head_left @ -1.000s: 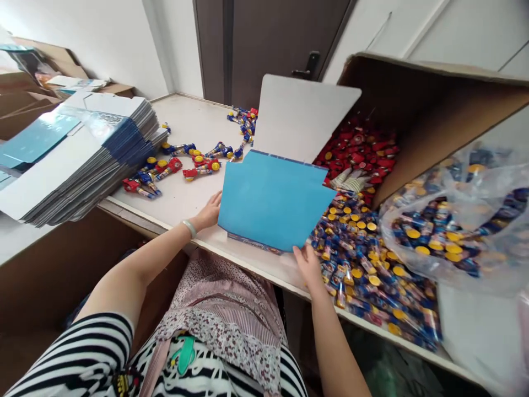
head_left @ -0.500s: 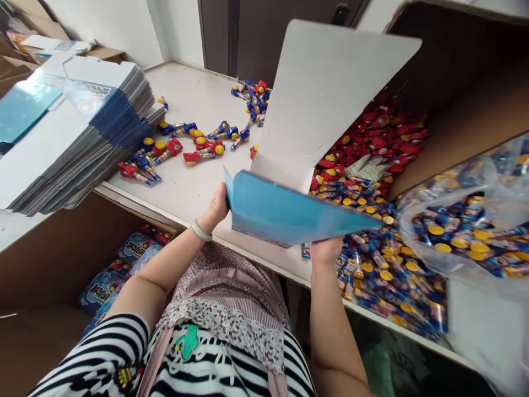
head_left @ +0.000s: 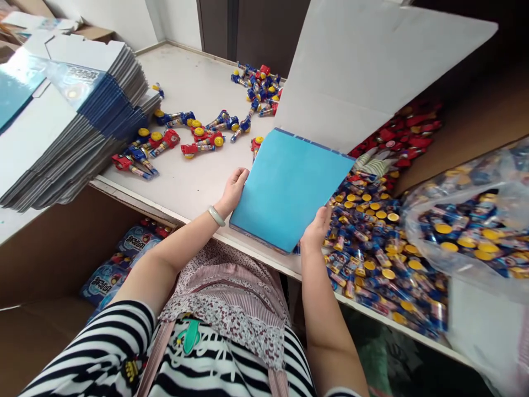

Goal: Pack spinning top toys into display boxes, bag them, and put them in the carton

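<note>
A cardboard box (head_left: 291, 190) with a bright blue panel facing up is between my hands, over the front of the worktable. Its tall white flap (head_left: 351, 71) stands raised at the back. My left hand (head_left: 235, 193) grips the box's left edge, with a pale bangle on the wrist. My right hand (head_left: 316, 226) holds the right edge, its fingertips partly behind the panel. Beyond my left hand lie red and blue toys (head_left: 202, 146) with yellow discs, in loose clusters.
A stack of flattened boxes (head_left: 99, 116) stands at the left. To the right lie heaps of small blue tubes with yellow caps (head_left: 372, 248), red toys (head_left: 413, 132), a striped glove (head_left: 374, 165) and a clear plastic bag (head_left: 430, 237). Printed packs (head_left: 103, 278) sit in a carton below.
The box has been squared up: its blue panel has spread from a narrow slanted shape to a broad face, and the white flap rises higher and further right. My right hand shifted slightly left and up.
</note>
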### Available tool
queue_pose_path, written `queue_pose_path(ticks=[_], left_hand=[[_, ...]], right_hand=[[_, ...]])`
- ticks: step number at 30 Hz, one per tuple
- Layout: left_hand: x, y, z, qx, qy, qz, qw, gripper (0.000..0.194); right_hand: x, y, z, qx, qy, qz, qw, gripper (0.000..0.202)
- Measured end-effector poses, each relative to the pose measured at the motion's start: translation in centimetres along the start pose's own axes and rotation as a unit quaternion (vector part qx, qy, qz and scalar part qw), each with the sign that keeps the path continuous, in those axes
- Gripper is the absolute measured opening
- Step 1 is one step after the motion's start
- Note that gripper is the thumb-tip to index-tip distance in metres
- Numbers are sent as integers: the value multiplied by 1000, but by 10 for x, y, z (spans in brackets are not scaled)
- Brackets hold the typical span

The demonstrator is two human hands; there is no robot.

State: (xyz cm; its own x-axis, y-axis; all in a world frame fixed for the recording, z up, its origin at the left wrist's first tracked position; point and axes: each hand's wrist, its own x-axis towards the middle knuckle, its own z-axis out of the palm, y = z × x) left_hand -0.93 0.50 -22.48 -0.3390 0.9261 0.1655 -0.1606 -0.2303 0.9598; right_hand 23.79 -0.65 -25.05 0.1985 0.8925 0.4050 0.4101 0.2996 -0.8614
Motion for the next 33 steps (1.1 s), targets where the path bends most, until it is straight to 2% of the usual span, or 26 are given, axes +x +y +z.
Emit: queue_pose_path(ticks=[2, 3, 5, 8, 10, 13, 16, 20, 24, 28, 33], left_hand=[[-1, -1, -3, 72, -10, 42, 996, 33], [-2, -2, -4, 98, -22, 57, 993, 30], [-2, -5, -6, 141, -47, 84, 985, 27], [-4, -9, -8, 190, -61, 122, 972, 29], [-6, -10, -8, 202, -51, 135, 969, 29], [-10, -10, -8, 209, -39, 134, 968, 32], [-12, -9, -9, 226, -40, 126, 965, 32], [-13, -11, -8, 225, -25, 124, 966, 32], [-15, -16, -6, 216, -32, 132, 967, 30], [-14, -20, -7, 210, -39, 148, 966, 32], [-14, -19, -14, 223, -16, 157, 962, 36]], right_hand=[[9, -6, -9, -46, 38, -4, 998, 67], [16, -11, -16, -72, 29, -9, 997, 67], [37, -26, -29, -141, -41, -27, 989, 77], [74, -49, -44, -261, -147, -46, 953, 91], [96, -61, -47, -315, -207, -55, 925, 88], [116, -70, -42, -342, -294, -55, 891, 79], [125, -75, -31, -367, -341, -61, 864, 69], [128, -83, -16, -363, -322, -63, 872, 68], [120, -83, -5, -396, -274, -75, 873, 75], [117, -72, 1, -353, -220, -73, 906, 80], [138, -60, -7, -282, -244, -85, 924, 65]])
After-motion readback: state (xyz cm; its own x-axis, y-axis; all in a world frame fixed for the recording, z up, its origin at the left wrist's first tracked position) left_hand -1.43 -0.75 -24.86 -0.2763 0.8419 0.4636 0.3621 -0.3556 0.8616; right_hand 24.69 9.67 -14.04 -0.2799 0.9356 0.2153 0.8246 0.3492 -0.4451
